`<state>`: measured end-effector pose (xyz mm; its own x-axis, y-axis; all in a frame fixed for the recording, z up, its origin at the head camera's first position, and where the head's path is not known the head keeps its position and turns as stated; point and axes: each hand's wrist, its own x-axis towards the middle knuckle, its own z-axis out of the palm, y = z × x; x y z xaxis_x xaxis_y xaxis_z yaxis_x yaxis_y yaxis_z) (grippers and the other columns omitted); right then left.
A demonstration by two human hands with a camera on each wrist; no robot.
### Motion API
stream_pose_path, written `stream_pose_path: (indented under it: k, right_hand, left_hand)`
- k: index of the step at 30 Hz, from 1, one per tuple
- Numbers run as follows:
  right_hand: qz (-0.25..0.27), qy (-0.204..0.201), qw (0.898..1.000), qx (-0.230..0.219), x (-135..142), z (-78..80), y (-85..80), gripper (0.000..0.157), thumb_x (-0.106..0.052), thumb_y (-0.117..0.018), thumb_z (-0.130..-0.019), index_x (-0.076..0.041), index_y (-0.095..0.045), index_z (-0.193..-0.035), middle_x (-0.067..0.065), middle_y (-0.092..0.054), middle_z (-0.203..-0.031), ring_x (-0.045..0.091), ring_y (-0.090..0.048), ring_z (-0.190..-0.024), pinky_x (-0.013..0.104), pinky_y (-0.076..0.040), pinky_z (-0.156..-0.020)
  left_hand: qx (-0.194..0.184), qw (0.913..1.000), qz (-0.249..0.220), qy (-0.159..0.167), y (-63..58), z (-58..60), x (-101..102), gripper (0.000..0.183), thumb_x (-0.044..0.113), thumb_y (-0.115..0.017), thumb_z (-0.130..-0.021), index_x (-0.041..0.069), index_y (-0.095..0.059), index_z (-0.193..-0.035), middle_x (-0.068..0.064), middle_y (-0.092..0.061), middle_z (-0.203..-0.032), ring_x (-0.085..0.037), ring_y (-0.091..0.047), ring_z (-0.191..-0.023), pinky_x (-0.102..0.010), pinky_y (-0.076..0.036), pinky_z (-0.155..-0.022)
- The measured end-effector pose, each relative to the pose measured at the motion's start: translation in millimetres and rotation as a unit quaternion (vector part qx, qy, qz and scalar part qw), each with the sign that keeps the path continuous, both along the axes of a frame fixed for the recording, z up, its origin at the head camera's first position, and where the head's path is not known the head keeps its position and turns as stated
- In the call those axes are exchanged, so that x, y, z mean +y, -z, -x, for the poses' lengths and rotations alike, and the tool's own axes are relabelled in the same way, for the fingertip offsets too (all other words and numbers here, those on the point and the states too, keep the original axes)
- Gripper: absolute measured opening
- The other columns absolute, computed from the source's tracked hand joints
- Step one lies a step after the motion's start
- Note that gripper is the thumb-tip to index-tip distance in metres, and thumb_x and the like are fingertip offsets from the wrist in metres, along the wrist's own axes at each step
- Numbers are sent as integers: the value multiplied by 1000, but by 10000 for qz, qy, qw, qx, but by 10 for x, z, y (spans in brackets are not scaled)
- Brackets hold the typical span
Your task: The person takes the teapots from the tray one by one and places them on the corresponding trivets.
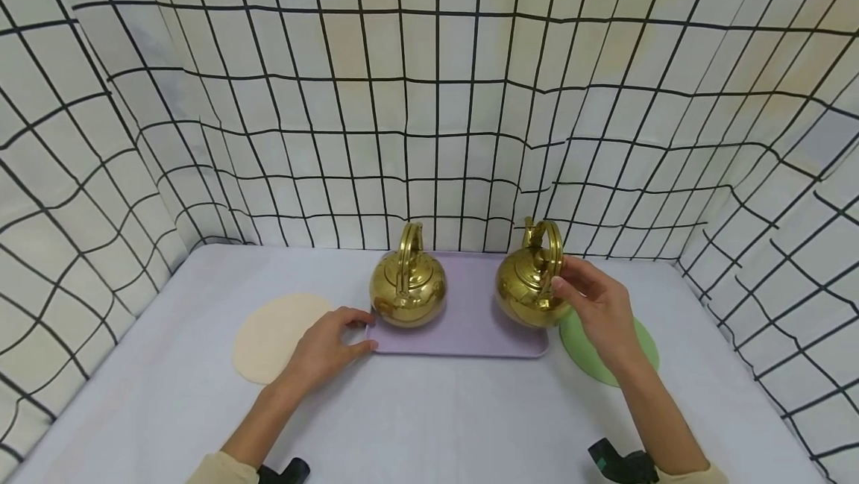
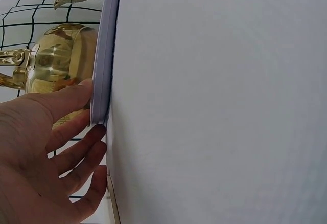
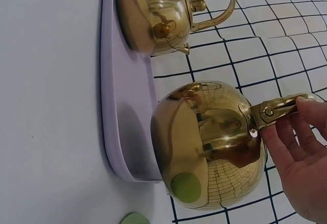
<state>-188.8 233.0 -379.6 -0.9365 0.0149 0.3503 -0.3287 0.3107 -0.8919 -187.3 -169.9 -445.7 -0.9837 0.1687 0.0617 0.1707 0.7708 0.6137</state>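
My right hand point(image 1: 599, 310) grips the handle of a shiny brass teapot point(image 1: 526, 286), thumb on one side and fingers on the other. In the right wrist view this teapot point(image 3: 209, 147) hangs tilted over the right end of a lilac tray point(image 3: 130, 101), its base apart from the tray floor. A second brass teapot point(image 1: 407, 290) stands at the tray's left end. At the front left corner of the tray point(image 1: 463, 346), my left hand point(image 1: 327, 344) holds the rim between thumb and fingers. The left wrist view shows the thumb point(image 2: 76, 95) right at the rim.
A cream round mat point(image 1: 275, 335) lies left of the tray, partly behind my left hand. On the right, a green round mat point(image 1: 637, 353) lies partly under my right hand. White walls with a black grid point(image 1: 436, 133) enclose the white table point(image 1: 429, 424) at the back and sides.
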Motion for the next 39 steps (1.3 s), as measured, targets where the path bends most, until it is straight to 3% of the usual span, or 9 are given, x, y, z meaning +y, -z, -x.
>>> stream_pose_path:
  k: [39]
  right_hand:
    - [-432, 183, 9987, -201, 315, -150, -19, 42, -20, -67, -103, -5, -62, -142, -22, -71, -117, -7, -67, -110, 9, -54, -93]
  left_hand:
    - [-16, 10000, -42, 23, 15, 26, -15, 36, 23, -83, -89, 12, -74, -122, -11, -73, -127, -33, -66, -125, -55, -50, -110]
